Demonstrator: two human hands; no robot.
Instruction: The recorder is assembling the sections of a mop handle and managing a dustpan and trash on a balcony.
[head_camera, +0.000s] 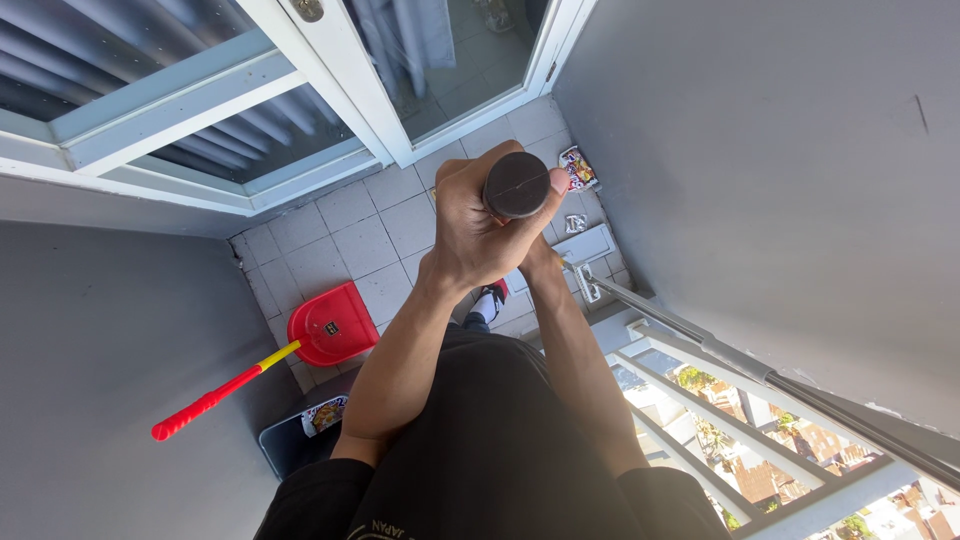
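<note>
At the far left, a grey wall (100, 330) ran down the side of the narrow balcony, and above it a white window frame (180, 110) held dark glass. On the tiled floor (345, 225) left of the person lay a red dustpan (333, 325), its long red and yellow handle (220, 390) slanting out towards the near left. Just near of it, by the person's elbow, sat a dark bin (285, 445) with a printed wrapper (325, 413) resting on its edge.

In the middle, the left hand (470, 230) was clenched around the top of a dark round pole end (516, 185), thumb and fingers wrapped tight about it, so the pole pointed straight up at the camera. The right hand (540, 262) sat just below and behind the left one, mostly hidden; I cannot tell whether it gripped the pole. Between the forearms a foot in a white sock and red sandal (490, 297) stood on the tiles.

Farther right, a colourful packet (578, 167) lay on the floor by the door sill (480, 115), with a white flat mop head (588, 245) near it. Its metal shaft (720, 350) leaned out along the white railing (740, 420) to the near right, below the right-hand grey wall (780, 150)
</note>
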